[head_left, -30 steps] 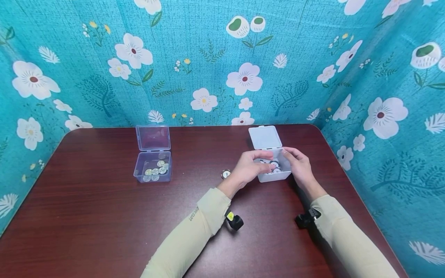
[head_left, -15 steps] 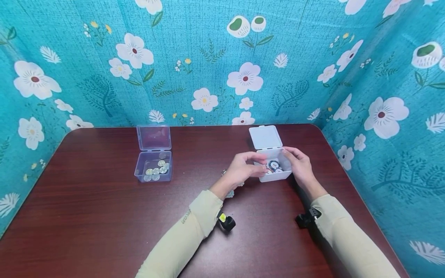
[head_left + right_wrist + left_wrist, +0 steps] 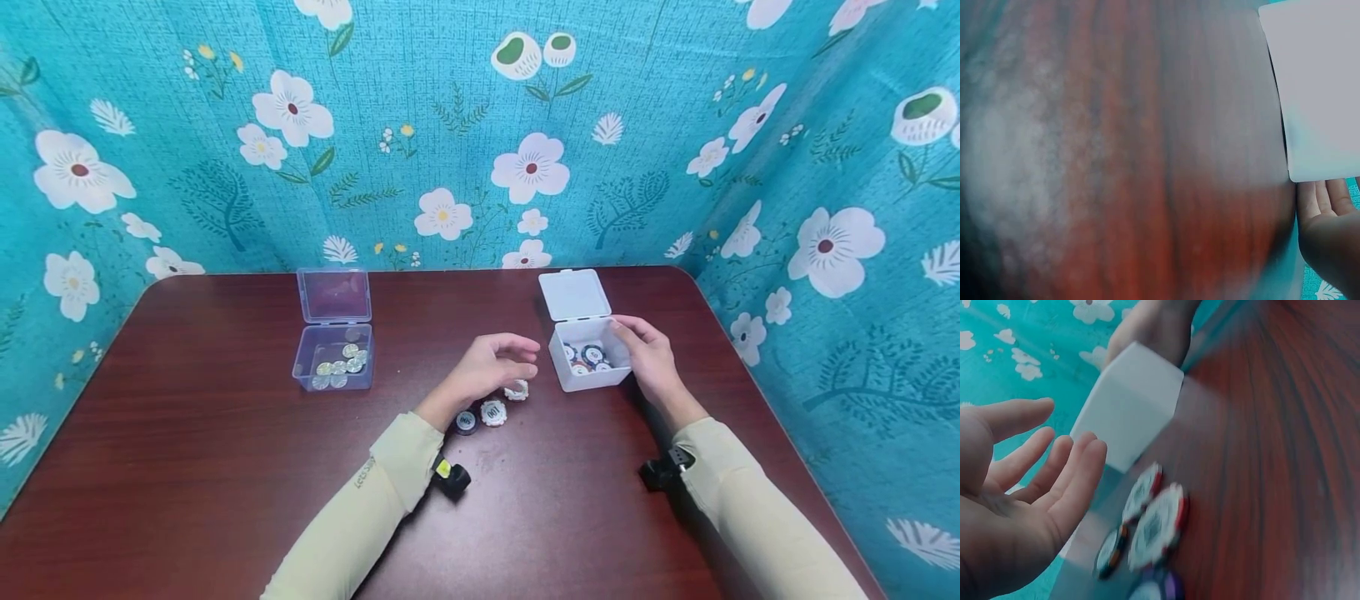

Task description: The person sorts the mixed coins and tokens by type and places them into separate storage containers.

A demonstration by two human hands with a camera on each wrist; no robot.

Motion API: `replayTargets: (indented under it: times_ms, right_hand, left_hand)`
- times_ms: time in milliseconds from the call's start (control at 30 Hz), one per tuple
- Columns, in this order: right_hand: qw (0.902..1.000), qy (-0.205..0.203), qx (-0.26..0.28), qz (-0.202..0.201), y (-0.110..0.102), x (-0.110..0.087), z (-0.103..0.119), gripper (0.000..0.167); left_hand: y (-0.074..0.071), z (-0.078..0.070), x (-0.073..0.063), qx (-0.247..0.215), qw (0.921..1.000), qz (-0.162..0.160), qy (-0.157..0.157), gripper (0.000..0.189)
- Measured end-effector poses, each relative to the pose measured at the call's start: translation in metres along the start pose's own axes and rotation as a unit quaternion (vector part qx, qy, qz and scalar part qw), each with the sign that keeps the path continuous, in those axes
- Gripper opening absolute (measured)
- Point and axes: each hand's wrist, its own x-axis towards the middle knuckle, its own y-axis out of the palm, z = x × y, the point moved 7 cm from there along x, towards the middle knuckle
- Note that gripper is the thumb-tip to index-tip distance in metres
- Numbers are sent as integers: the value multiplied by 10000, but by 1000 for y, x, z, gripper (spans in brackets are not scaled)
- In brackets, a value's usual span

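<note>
My left hand (image 3: 491,362) hovers over the table just left of the white box, fingers parted and nothing between them. Beneath and beside it lie several poker chips, among them a white chip (image 3: 493,412) and a dark chip (image 3: 465,422). In the left wrist view the fingers are loosely bent above the white-and-red chip (image 3: 1159,526). My right hand (image 3: 651,360) holds the right wall of the white plastic box (image 3: 592,382), thumb at the rim. Its lid stands open at the back, and several poker chips (image 3: 592,355) lie inside. The right wrist view shows only the box's outside (image 3: 1322,94).
A clear bluish plastic box (image 3: 333,380) with its lid raised stands on the left, several silvery coins (image 3: 352,365) inside. The dark red wooden table (image 3: 225,467) meets a flowered turquoise curtain (image 3: 420,133) behind and at the sides.
My left hand has drawn out of the white box, moving left and slightly toward me, uncovering chips in the box and on the table. The right hand has stayed at the box.
</note>
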Motion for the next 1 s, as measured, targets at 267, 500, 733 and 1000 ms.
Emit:
replayTargets:
  times_ms: [267,500,733,1000]
  right_hand:
    - [10000,-4,-23,8,1,-1,3,47]
    - [10000,27,-67,38,2,0,0,47]
    - [10000,2,-27,62,2,0,0,44]
    - [9999,44,50,86,2,-2,3,46]
  left_hand:
    - [-24,7,-14,525,9986,-66,-1,43]
    - [-53,8,-22,433,9981,-414,135,42]
    - [-70,16,-24,926,9937,-632,47,43]
    - [-67,17,-20,1848,9813,-528,98,47]
